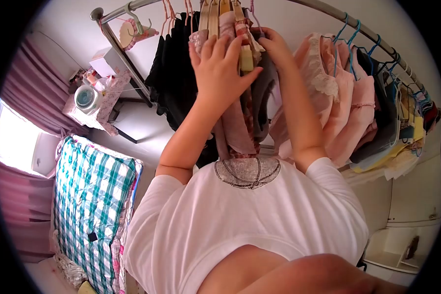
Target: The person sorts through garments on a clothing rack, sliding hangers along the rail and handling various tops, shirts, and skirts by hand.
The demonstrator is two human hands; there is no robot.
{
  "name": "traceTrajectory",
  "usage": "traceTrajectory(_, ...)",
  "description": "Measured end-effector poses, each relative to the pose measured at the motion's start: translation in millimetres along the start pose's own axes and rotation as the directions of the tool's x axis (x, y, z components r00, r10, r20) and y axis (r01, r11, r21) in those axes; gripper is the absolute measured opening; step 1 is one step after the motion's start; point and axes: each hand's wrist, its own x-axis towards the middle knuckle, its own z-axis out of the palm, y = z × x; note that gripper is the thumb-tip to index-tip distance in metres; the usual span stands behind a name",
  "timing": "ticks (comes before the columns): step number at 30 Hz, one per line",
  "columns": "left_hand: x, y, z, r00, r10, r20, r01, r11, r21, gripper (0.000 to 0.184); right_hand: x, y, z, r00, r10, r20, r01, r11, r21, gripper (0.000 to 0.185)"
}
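My left hand [219,71] lies against the pink and patterned garments [237,127] in the middle of the rail, its fingers spread and thumb out to the right. Several pale wooden hangers [213,19] rise just above its fingertips. My right hand [275,48] is curled round the upper part of a dark grey garment [264,85], close to the neck of a pink hanger [253,12]. Part of its fingers is hidden behind the cloth. Black clothes [174,68] hang just left of my left hand.
Pale pink tops [323,93] and further clothes on blue hangers [354,34] line the right of the metal rail [328,11]. At left are a bed with a green checked quilt [90,196], a small table [105,105] and purple curtains [39,83].
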Motion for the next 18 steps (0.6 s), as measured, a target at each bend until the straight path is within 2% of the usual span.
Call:
traceTrajectory(3,7.1,6.6,12.7,0.999,0.016,-0.03,-0.019,0.996,-0.088,0.059,2.8,7.5,-7.7,0.997,-0.068,-0.029,0.07,0.996,0.062,0.04)
traceTrajectory(5,9.2,5.6,24.3,0.999,0.027,-0.018,-0.028,0.999,-0.035,0.056,1.2,11.7,-11.1,0.99,-0.124,-0.063,0.128,0.989,0.073,0.041)
traceTrajectory(8,6.9,3.1,26.7,0.999,0.031,-0.008,-0.031,0.998,-0.056,0.053,-9.3,-6.3,-24.1,0.982,-0.164,-0.091,0.15,0.978,-0.148,0.042)
traceTrajectory(9,6.7,1.3,26.5,1.0,0.029,-0.01,-0.03,0.996,-0.081,0.052,-12.0,-13.5,-27.4,0.98,-0.17,-0.1,0.155,0.977,-0.149,0.042)
traceTrajectory(10,5.4,-2.5,25.9,0.999,0.043,0.027,-0.043,0.999,-0.027,0.058,-14.8,-20.8,-29.7,0.978,-0.177,-0.107,0.159,0.976,-0.152,0.042)
traceTrajectory(14,6.4,-5.1,11.7,0.993,0.071,0.091,-0.061,0.992,-0.109,0.072,-50.2,-34.0,-39.6,0.974,-0.184,-0.135,0.16,0.972,-0.172,0.037)
traceTrajectory(17,3.8,-1.1,6.2,0.991,0.102,0.085,-0.088,0.984,-0.153,0.071,-79.5,-5.2,-63.2,0.973,-0.208,-0.102,0.213,0.976,0.046,0.032)
traceTrajectory(18,2.2,1.5,8.1,0.993,0.1,0.056,-0.089,0.979,-0.183,0.06,-91.8,1.8,-69.0,0.978,-0.195,-0.072,0.193,0.98,-0.038,0.03)
